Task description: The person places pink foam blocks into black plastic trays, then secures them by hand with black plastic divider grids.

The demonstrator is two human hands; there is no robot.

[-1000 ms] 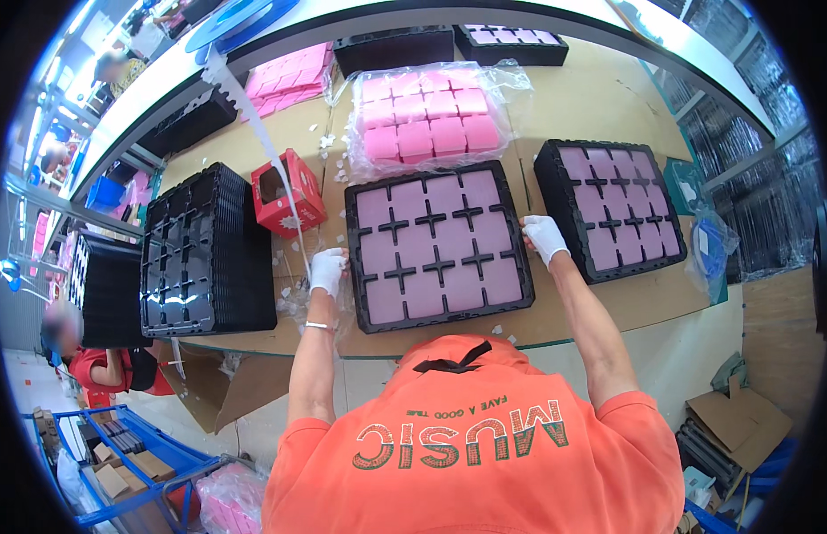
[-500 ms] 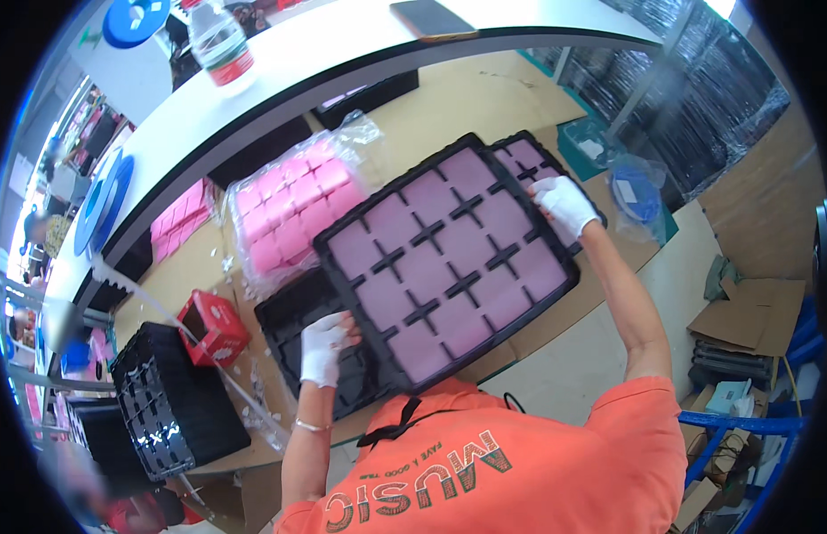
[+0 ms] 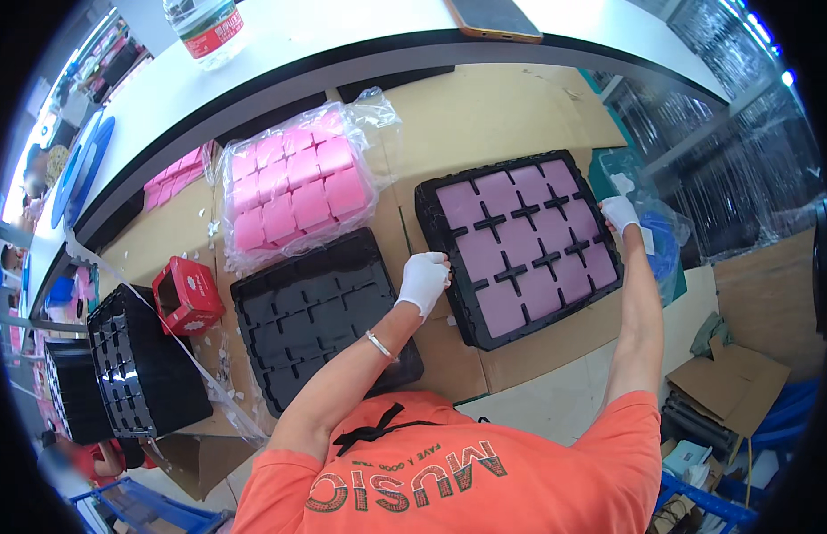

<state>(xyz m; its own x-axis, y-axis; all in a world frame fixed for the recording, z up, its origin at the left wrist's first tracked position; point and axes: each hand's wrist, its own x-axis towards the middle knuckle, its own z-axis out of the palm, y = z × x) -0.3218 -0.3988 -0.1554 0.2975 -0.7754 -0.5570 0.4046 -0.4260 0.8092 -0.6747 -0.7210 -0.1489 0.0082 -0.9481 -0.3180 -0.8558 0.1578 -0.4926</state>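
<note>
A black tray [image 3: 492, 278] with several flat purple foam pieces in its compartments lies on the cardboard-covered table, right of centre. Black cross-shaped ridges show between the pieces. At its left edge, my left hand [image 3: 424, 283] in a white glove is closed, fingertips against the rim. My right hand [image 3: 620, 214], also gloved in white, grips the opposite edge with its fingers partly hidden. Another black tray [image 3: 324, 316], with no foam in it, lies left of my left hand, partly behind my forearm.
Pink foam blocks [image 3: 298, 182] in clear plastic lie behind the bare tray. A red box [image 3: 187, 295] and stacked black trays [image 3: 133, 365] stand at left. A white shelf [image 3: 342, 22] crosses the back, holding a bottle [image 3: 204, 34] and a phone [image 3: 495, 18]. A blue roll [image 3: 660, 245] lies at right.
The foam-filled tray has moved right, off the bare tray and over the second foam-filled tray, which no longer shows separately. Both hands moved with it. The bare tray is now mostly uncovered.
</note>
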